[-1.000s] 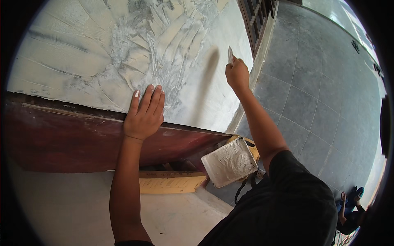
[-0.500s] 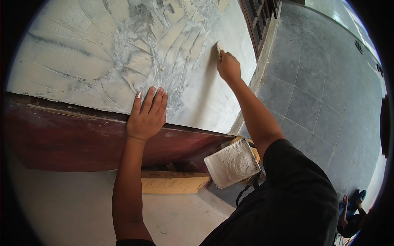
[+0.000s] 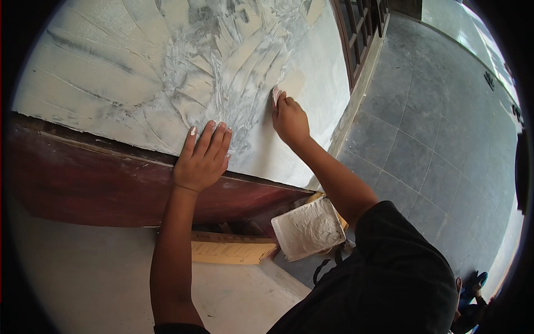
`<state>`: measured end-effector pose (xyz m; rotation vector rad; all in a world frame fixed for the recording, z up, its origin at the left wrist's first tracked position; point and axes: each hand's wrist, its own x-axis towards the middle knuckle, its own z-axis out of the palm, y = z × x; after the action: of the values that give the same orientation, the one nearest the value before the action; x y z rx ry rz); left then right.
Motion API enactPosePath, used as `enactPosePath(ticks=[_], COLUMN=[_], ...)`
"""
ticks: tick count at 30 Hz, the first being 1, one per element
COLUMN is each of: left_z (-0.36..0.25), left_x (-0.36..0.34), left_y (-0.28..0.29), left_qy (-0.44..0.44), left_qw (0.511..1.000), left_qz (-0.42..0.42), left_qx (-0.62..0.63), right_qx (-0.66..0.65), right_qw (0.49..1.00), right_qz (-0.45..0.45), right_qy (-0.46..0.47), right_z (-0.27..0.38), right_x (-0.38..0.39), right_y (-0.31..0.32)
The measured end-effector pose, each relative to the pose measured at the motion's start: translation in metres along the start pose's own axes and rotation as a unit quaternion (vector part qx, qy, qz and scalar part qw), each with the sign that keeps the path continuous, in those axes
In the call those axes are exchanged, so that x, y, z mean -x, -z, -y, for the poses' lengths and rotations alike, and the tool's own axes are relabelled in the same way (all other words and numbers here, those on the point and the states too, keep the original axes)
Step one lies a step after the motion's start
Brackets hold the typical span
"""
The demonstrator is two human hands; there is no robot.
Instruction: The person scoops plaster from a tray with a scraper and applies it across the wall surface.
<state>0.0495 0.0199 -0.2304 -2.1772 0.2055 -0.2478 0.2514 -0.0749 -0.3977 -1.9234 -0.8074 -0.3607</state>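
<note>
A broad pale surface (image 3: pixel 100 67) smeared with white and cream filler fills the upper left, streaked with grey marks. My right hand (image 3: pixel 291 118) is closed on a putty knife (image 3: pixel 276 94), a small filler-coated blade whose edge is against this surface; its handle is hidden in my fingers. My left hand (image 3: pixel 203 158) lies flat with fingers stretched over the near edge, and a white dab shows on one fingertip. Below my right forearm sits a square white tray (image 3: pixel 308 229) holding thick white filler.
Below the near edge is a dark red panel (image 3: pixel 111 183). A yellowish cardboard box (image 3: pixel 233 251) lies under it, beside the tray. Grey floor tiles (image 3: pixel 400 145) stretch along the right, by a dark wooden lattice frame (image 3: pixel 356 33). Another person (image 3: pixel 473 303) is at the lower right.
My right hand has drawn the putty knife leftward and toward me across the surface. A cream patch now shows just beyond the blade. My left hand stays in place.
</note>
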Motion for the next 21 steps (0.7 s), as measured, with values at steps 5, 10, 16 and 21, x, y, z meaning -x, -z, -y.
enactPosePath(ticks=[5, 10, 16, 21], left_z=[0.002, -0.004, 0.001, 0.001], left_x=[0.009, -0.006, 0.009, -0.001], left_y=[0.006, 0.004, 0.008, 0.007], left_qy=[0.004, 0.0, 0.007, -0.001], left_qw=[1.0, 1.0, 1.0, 1.0], left_qz=[0.005, -0.005, 0.014, 0.0], left_qx=[-0.025, -0.028, -0.023, -0.028], right_qx=[-0.104, -0.023, -0.118, -0.032], right_qw=[0.983, 0.99, 0.959, 0.989], right_qz=[0.112, -0.012, 0.218, 0.015], right_qy=[0.102, -0.138, 0.139, -0.143], right_z=[-0.007, -0.068, 0.023, -0.069], right_x=[0.086, -0.034, 0.135, 0.016], right_y=[0.044, 0.03, 0.022, 0.032])
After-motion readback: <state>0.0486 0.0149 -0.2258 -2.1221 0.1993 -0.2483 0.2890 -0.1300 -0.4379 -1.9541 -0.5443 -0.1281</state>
